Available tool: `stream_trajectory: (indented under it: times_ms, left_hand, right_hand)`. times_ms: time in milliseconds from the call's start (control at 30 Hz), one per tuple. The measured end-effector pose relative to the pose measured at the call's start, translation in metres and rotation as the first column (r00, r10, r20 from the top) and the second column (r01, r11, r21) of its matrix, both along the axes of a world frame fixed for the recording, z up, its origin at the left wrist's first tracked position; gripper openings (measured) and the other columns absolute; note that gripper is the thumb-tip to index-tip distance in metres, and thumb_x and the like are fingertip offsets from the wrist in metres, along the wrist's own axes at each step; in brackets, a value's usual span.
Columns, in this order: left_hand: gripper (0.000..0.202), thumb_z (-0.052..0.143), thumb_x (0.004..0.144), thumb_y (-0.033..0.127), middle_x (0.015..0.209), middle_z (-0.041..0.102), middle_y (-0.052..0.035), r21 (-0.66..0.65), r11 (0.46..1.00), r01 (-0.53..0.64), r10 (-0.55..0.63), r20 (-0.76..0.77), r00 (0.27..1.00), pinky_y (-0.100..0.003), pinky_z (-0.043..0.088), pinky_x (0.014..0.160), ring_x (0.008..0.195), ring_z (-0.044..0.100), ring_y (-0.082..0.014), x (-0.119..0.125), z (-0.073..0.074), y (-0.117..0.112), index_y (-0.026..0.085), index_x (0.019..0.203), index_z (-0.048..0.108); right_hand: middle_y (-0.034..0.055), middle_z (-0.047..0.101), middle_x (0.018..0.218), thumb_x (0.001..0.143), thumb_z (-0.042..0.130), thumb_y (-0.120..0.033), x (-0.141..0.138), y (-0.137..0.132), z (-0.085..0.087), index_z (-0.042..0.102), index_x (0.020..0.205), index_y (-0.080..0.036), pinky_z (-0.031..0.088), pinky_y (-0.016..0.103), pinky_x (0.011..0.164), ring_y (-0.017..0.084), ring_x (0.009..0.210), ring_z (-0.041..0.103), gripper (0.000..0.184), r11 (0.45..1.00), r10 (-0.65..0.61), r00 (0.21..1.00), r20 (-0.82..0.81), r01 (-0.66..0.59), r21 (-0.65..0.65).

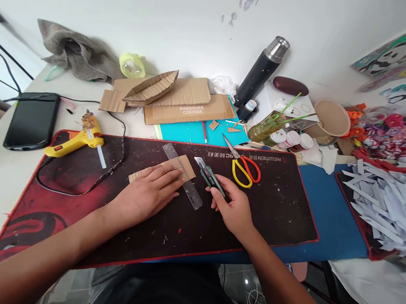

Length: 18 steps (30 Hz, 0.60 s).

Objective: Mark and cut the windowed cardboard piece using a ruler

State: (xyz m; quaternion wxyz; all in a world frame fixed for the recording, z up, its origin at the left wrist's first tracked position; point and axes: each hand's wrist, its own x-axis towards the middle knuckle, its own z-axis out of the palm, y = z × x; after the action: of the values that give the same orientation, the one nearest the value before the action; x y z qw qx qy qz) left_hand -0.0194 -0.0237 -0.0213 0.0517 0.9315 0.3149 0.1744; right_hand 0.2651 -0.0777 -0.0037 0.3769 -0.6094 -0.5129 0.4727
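Observation:
My left hand (152,190) lies flat with fingers stretched out over a small piece of cardboard (188,166). Its fingertips rest at the edge of a clear plastic ruler (193,195), which lies slanted across the cardboard's right part. Most of the cardboard is hidden beneath the hand. To the right of the ruler, my right hand (232,206) grips a dark green utility knife (209,175) with its blade pointing up and away. The knife is apart from both ruler and cardboard. A pair of scissors (241,164) with one yellow and one red handle lies beyond the right hand.
A yellow glue gun (83,138) with its cord sits on the dark mat (269,221) at left, near a black phone (32,120). Behind are cardboard pieces (191,109), a black flask (258,75) and paint jars (291,139). White paper strips (387,202) pile up at right.

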Motion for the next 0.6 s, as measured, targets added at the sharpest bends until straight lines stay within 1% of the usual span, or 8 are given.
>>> stream_trajectory:
  times_ms: [167, 267, 367, 467, 600]
  left_hand:
    - [0.036, 0.054, 0.115, 0.028, 0.155, 0.071, -0.0092, 0.018, 1.000, -0.011, 0.010, 0.014, 1.000, -0.049, 0.056, 0.122, 0.143, 0.067, -0.0308, -0.0009, -0.0001, -0.0022, 0.023, 0.144, 0.074]
    - [0.035, 0.056, 0.113, 0.025, 0.161, 0.066, -0.0115, 0.030, 0.999, -0.011, 0.010, 0.032, 0.999, -0.049, 0.053, 0.126, 0.152, 0.060, -0.0317, -0.0013, 0.0021, -0.0029, 0.020, 0.143, 0.074]
    - [0.035, 0.059, 0.112, 0.025, 0.163, 0.063, -0.0136, 0.029, 1.000, -0.002, 0.000, 0.060, 0.998, -0.048, 0.052, 0.128, 0.156, 0.056, -0.0324, -0.0016, 0.0022, -0.0026, 0.017, 0.143, 0.073]
    - [0.035, 0.063, 0.111, 0.025, 0.160, 0.066, -0.0134, 0.003, 1.000, 0.002, -0.002, 0.105, 0.994, -0.046, 0.050, 0.130, 0.155, 0.057, -0.0315, -0.0019, 0.0010, -0.0019, 0.017, 0.143, 0.073]
    - [0.035, 0.063, 0.111, 0.025, 0.159, 0.067, -0.0128, -0.022, 1.000, 0.010, -0.007, 0.131, 0.991, -0.047, 0.049, 0.131, 0.155, 0.057, -0.0311, -0.0018, 0.0006, -0.0011, 0.016, 0.143, 0.072]
  right_hand:
    - [0.0072, 0.083, 0.105, 0.106, 0.068, -0.044, -0.0037, 0.0012, -0.0021, 0.073, 0.137, -0.022, 0.056, 0.024, 0.049, 0.013, 0.057, 0.067, 0.038, 0.999, -0.047, 0.999, 0.001, 0.047, 0.004]
    - [0.0063, 0.083, 0.103, 0.106, 0.067, -0.041, -0.0056, 0.0012, -0.0009, 0.072, 0.136, -0.022, 0.057, 0.025, 0.052, 0.012, 0.056, 0.066, 0.036, 0.998, -0.055, 0.998, 0.016, 0.055, 0.018]
    - [0.0059, 0.083, 0.102, 0.107, 0.066, -0.040, -0.0066, 0.0009, -0.0001, 0.072, 0.135, -0.022, 0.057, 0.025, 0.052, 0.012, 0.056, 0.066, 0.035, 0.998, -0.063, 0.998, 0.030, 0.063, 0.019]
    - [0.0056, 0.083, 0.103, 0.107, 0.066, -0.039, -0.0072, 0.0003, 0.0004, 0.072, 0.136, -0.022, 0.057, 0.025, 0.052, 0.012, 0.056, 0.066, 0.034, 0.997, -0.074, 0.996, 0.044, 0.073, 0.022]
    - [0.0052, 0.083, 0.102, 0.108, 0.065, -0.038, -0.0083, -0.0005, 0.0018, 0.072, 0.137, -0.023, 0.058, 0.026, 0.053, 0.013, 0.057, 0.067, 0.033, 0.996, -0.082, 0.994, 0.067, 0.081, 0.023]
